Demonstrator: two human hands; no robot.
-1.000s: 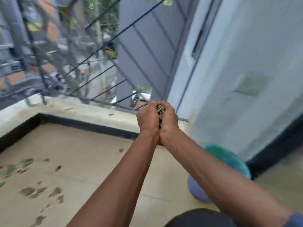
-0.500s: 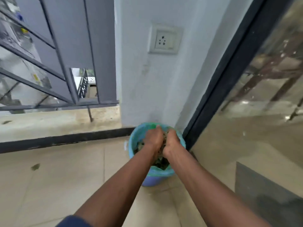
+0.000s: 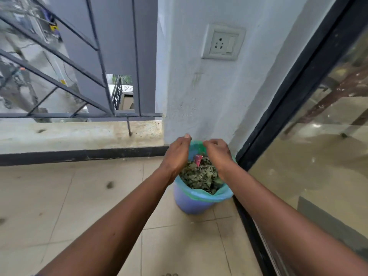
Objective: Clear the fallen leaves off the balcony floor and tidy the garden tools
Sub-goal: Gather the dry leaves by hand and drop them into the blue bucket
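A blue bucket (image 3: 189,204) lined with a green bag (image 3: 211,196) stands on the tiled floor in the corner by the white wall. It holds a heap of dry green leaves (image 3: 199,175) with a small pink scrap (image 3: 197,159) on top. My left hand (image 3: 177,154) hovers over the bucket's left rim, fingers relaxed and holding nothing. Over the right rim is my right hand (image 3: 218,152), fingers loosely bent, also holding nothing. The two hands are apart with the leaves showing between them.
A dark-framed glass sliding door (image 3: 298,116) runs along the right. A low concrete ledge (image 3: 79,134) with a metal railing (image 3: 59,80) bounds the balcony at the back. A wall socket (image 3: 223,43) sits above the bucket. A few small leaf bits (image 3: 109,184) lie on the tiles.
My hands, earlier pressed together around a clump of leaves, moved over the bucket, then parted. The leaves now lie in the bucket.
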